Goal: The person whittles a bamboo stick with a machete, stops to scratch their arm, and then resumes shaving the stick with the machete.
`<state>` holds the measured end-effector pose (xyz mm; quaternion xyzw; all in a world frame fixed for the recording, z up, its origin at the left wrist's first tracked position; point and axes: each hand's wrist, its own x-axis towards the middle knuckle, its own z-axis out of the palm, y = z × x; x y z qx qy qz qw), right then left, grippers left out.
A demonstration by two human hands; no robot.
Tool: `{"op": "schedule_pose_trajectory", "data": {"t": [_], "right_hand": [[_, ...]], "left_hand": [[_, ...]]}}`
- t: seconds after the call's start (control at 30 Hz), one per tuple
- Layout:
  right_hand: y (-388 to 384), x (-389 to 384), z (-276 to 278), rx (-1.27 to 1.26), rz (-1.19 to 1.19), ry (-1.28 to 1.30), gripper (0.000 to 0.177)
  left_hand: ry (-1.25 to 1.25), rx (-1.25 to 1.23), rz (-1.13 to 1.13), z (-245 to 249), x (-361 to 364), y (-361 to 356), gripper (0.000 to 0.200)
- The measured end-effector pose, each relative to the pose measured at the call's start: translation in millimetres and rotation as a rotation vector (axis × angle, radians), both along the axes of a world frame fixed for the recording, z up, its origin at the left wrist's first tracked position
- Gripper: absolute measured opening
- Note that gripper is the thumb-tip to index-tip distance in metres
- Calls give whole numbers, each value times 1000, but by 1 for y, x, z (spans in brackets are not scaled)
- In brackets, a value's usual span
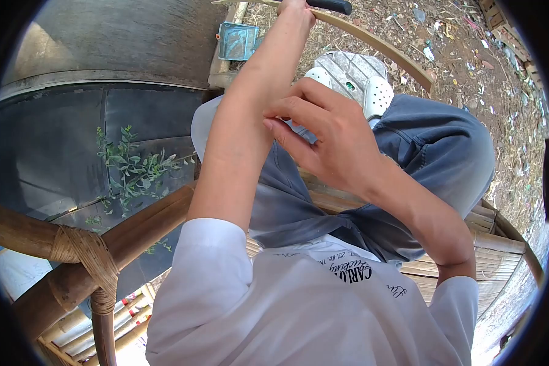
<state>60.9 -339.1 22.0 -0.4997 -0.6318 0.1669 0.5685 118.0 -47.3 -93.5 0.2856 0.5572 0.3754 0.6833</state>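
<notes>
My left arm stretches to the top edge, where my left hand (295,6) is partly cut off. Its closed fingers grip a curved bamboo strip (378,44), and a black handle (333,5) sticks out beside the same hand. What the handle belongs to is hidden. My right hand (335,134) bends across to my left forearm (241,131), its thumb and curled fingertips against the skin. Gaps show between those fingers, and I see nothing held in them.
I sit on a bamboo seat (494,241) with a bamboo armrest (143,229) at left. White clogs (378,97) are on my feet. A blue plastic basket (238,41) lies ahead, a leafy plant (131,168) grows at left, and litter covers the ground (463,79).
</notes>
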Motion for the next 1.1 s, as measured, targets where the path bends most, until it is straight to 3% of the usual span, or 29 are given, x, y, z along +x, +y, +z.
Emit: {"op": "schedule_pose_trajectory", "data": {"t": [0.37,0.43,0.5,0.6,0.67,0.7,0.77,0.8,0.83,0.9,0.93,1.1], "right_hand": [[8,-4,-7,69,5,-104,10],[6,11,1,-187,-4,-41,10],[10,31,5,-251,-193,-97,11],[12,31,24,-334,-202,-9,18],[11,2,30,401,-30,-109,25],[18,-5,19,407,-30,-116,25],[40,-11,-9,326,37,-380,29],[58,10,4,-245,-42,-809,33],[70,21,21,-605,-304,-725,33],[67,18,39,126,-298,-487,33],[71,18,39,127,-297,-494,33],[111,23,30,-491,33,-1166,33]], "left_hand": [[7,-32,54,-2,-1,-6,23],[6,-46,69,3,-2,-11,23],[11,-57,95,9,-2,-18,24],[12,-82,130,13,1,-22,25],[29,-95,150,19,2,-32,26],[36,-101,162,23,4,-38,27],[62,-117,184,24,5,-46,27],[77,-119,177,25,6,-50,28],[75,-118,170,27,7,-51,28],[16,-146,207,34,4,-47,19],[-16,-164,231,34,1,-44,15],[-231,-244,136,18,-7,-17,13]]}}
